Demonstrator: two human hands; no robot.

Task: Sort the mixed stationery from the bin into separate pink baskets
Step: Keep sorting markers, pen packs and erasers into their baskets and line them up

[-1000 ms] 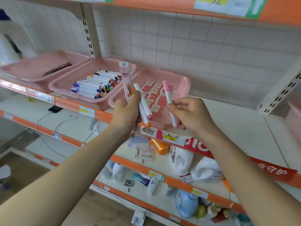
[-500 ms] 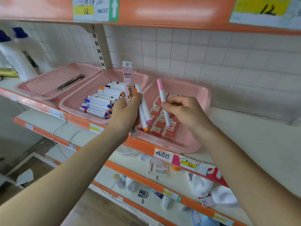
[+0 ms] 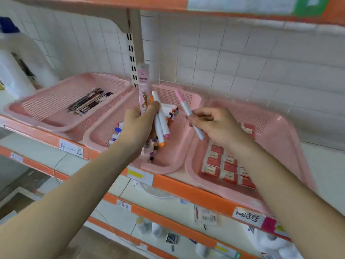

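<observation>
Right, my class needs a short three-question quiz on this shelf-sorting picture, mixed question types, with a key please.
1. True or false: the right hand pinches one pink-capped marker.
2. Which pink basket holds the red boxes: A left, B middle, C right?
3. Fill in: the left hand grips white markers and a tall pink ____.
Key: 1 true. 2 C, the right basket. 3 packet.
</observation>
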